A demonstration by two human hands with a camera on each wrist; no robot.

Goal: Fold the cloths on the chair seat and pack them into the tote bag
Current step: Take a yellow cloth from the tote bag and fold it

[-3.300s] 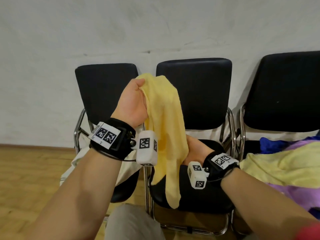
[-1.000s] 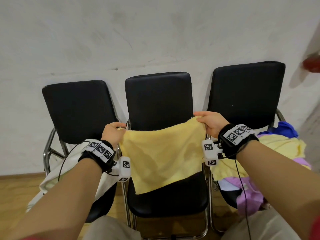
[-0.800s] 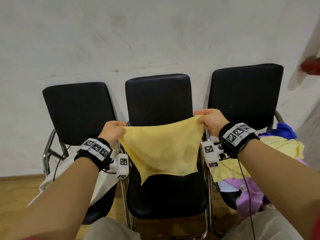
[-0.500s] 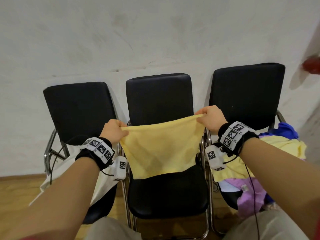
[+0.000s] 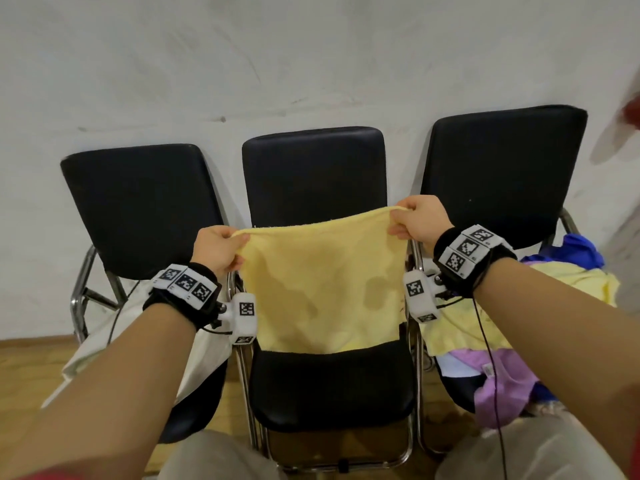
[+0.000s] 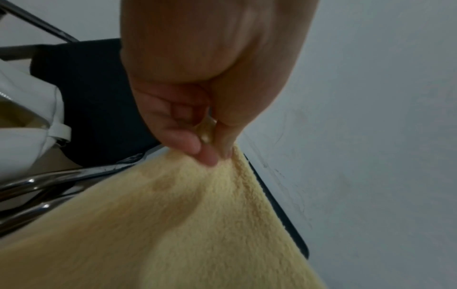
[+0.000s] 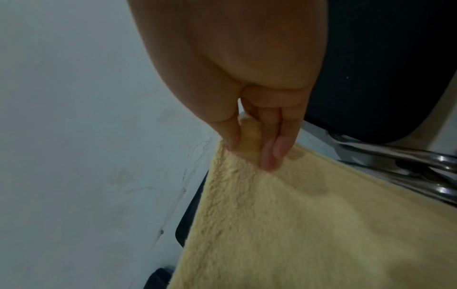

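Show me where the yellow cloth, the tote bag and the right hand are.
yellow cloth [image 5: 322,282]: head view, middle of the spread panel.
tote bag [image 5: 204,355]: head view, white side on the left chair.
right hand [image 5: 420,220]: head view, back of the hand.

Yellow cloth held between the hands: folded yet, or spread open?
Spread open. The yellow cloth hangs as one flat sheet over the middle chair, left hand and right hand each pinching a top corner.

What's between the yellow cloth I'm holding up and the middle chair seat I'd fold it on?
Nothing visible. The yellow cloth hangs spread between the left hand and right hand, each pinching a top corner, above the middle chair seat, whose visible front is bare black; the cloth hides the seat's back.
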